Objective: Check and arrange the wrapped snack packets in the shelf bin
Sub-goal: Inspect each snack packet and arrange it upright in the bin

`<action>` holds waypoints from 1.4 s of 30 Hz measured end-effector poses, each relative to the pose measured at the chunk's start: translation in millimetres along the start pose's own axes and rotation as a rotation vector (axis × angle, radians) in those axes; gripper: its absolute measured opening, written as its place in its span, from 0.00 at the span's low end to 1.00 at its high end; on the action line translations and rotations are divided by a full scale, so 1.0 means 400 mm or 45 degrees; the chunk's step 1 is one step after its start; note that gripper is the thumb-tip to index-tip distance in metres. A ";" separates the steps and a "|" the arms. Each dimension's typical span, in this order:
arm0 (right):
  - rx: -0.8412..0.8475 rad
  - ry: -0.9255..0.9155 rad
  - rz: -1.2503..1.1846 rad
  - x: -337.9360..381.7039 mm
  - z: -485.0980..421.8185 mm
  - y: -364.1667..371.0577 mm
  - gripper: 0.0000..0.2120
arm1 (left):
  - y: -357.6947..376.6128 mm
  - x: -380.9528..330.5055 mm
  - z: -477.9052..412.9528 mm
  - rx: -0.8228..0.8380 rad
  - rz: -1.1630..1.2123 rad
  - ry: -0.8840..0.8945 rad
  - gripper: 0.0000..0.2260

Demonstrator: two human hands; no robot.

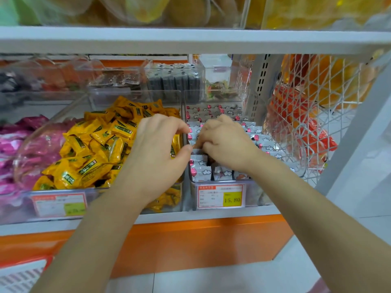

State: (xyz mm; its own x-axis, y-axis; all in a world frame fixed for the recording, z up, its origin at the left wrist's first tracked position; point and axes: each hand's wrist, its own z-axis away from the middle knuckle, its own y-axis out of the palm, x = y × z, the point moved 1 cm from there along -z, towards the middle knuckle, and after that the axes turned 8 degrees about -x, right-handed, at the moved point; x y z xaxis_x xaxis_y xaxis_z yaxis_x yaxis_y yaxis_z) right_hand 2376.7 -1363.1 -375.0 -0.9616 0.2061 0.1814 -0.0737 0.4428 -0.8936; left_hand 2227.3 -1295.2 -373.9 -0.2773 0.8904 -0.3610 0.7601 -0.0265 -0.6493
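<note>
The white cloud-printed wrapped snack packets point(200, 166) stand in rows inside the clear plastic shelf bin point(254, 195). The right hand point(224, 142) keeps a narrow grip curled onto packets mid-row. The left hand point(160, 149) hooks thumb and forefinger by the bin's left wall, and I cannot tell whether it holds one. The step probably goes best with light lifts, squaring each packet upright without crushing wrappers.

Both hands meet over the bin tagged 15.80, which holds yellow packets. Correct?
No: in the head view that bin holds white packets; the yellow packets lie left of it. The left hand and right hand do meet over it.
</note>
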 end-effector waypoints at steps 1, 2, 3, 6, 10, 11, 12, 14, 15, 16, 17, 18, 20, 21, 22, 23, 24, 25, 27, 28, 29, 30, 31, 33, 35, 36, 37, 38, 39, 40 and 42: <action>-0.017 0.022 -0.061 -0.001 -0.007 -0.004 0.14 | 0.000 0.001 -0.001 0.001 0.011 -0.013 0.11; -0.047 0.042 -0.112 -0.001 -0.015 -0.007 0.14 | -0.001 0.002 -0.002 0.003 0.025 -0.031 0.12; -0.088 0.060 -0.138 -0.003 -0.021 -0.009 0.14 | -0.002 0.004 -0.003 0.006 0.036 -0.052 0.12; -0.185 0.077 -0.027 -0.010 -0.046 -0.004 0.14 | -0.003 0.011 -0.001 0.024 0.040 -0.095 0.13; -0.115 0.024 0.254 -0.006 -0.068 0.017 0.11 | -0.006 0.014 -0.004 0.020 0.037 -0.107 0.14; -0.110 0.009 0.284 -0.005 -0.072 0.021 0.10 | -0.006 0.013 -0.005 0.016 0.038 -0.109 0.15; -0.131 -0.006 0.274 -0.003 -0.074 0.023 0.08 | -0.006 0.012 -0.006 0.013 0.039 -0.111 0.15; -0.236 0.013 0.075 -0.005 -0.077 0.016 0.04 | -0.006 0.011 -0.006 0.005 0.055 -0.122 0.17; -0.306 0.068 -0.108 -0.006 -0.076 0.006 0.03 | -0.006 0.010 -0.006 0.001 0.070 -0.132 0.17; -0.387 0.137 -0.314 -0.007 -0.075 -0.007 0.03 | -0.005 0.010 -0.006 -0.005 0.085 -0.143 0.18; -0.477 0.202 -0.500 -0.008 -0.071 -0.022 0.03 | -0.005 0.009 -0.007 -0.016 0.097 -0.155 0.18; -0.563 0.255 -0.633 -0.010 -0.065 -0.038 0.03 | -0.004 0.009 -0.008 -0.029 0.105 -0.171 0.18; -0.705 0.325 -0.785 -0.016 -0.046 -0.065 0.05 | -0.004 0.006 -0.010 -0.052 0.114 -0.207 0.18; -0.768 0.357 -0.850 -0.020 -0.035 -0.074 0.07 | -0.004 0.004 -0.011 -0.055 0.124 -0.219 0.17; -0.830 0.394 -0.923 -0.024 -0.022 -0.083 0.08 | -0.004 0.002 -0.011 -0.053 0.140 -0.229 0.17; -0.893 0.434 -0.990 -0.028 -0.007 -0.090 0.09 | -0.004 0.000 -0.012 -0.049 0.158 -0.238 0.17; -0.953 0.470 -1.040 -0.032 0.007 -0.096 0.09 | -0.004 -0.002 -0.012 -0.047 0.170 -0.246 0.17; -1.000 0.502 -1.072 -0.035 0.022 -0.103 0.10 | -0.004 -0.004 -0.012 -0.050 0.175 -0.249 0.17; -1.031 0.558 -1.128 -0.039 0.047 -0.113 0.09 | -0.001 -0.008 -0.010 -0.065 0.176 -0.240 0.16; -1.020 0.585 -1.175 -0.039 0.057 -0.116 0.09 | 0.000 -0.012 -0.008 -0.072 0.178 -0.232 0.17; -0.997 0.616 -1.247 -0.037 0.066 -0.117 0.08 | 0.001 -0.016 -0.006 -0.078 0.179 -0.225 0.18; -0.962 0.647 -1.344 -0.034 0.072 -0.116 0.08 | 0.003 -0.018 -0.004 -0.079 0.179 -0.224 0.19; -0.916 0.676 -1.452 -0.029 0.079 -0.112 0.08 | 0.005 -0.019 -0.003 -0.075 0.178 -0.225 0.19; -0.813 0.716 -1.651 -0.018 0.088 -0.101 0.09 | 0.010 -0.021 -0.004 -0.066 0.195 -0.211 0.16; -0.727 0.752 -1.812 -0.013 0.099 -0.093 0.09 | 0.009 -0.027 -0.004 -0.101 0.264 -0.196 0.11; -0.686 0.771 -1.882 -0.014 0.103 -0.090 0.08 | 0.007 -0.031 -0.004 -0.126 0.303 -0.203 0.10; -0.639 0.786 -1.951 -0.016 0.106 -0.090 0.06 | 0.004 -0.035 -0.004 -0.147 0.351 -0.231 0.09; -0.583 0.796 -2.017 -0.018 0.109 -0.090 0.05 | 0.003 -0.036 -0.004 -0.160 0.419 -0.289 0.09; -0.524 0.805 -2.075 -0.020 0.111 -0.091 0.03 | 0.002 -0.035 -0.003 -0.169 0.508 -0.378 0.09; -0.468 0.812 -2.122 -0.021 0.112 -0.092 0.02 | 0.003 -0.032 -0.003 -0.181 0.617 -0.492 0.09; -0.382 0.822 -2.187 -0.022 0.117 -0.096 0.02 | 0.001 -0.027 -0.006 -0.220 0.852 -0.735 0.07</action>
State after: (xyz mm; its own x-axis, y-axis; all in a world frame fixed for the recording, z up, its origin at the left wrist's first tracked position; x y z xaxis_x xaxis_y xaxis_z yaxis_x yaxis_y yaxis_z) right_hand 2375.5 -1422.8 -361.6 0.3497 -0.3522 0.8681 -0.6230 0.6047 0.4962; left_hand 2232.1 -1303.9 -368.8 0.0383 0.3449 -0.9379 0.9334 -0.3473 -0.0897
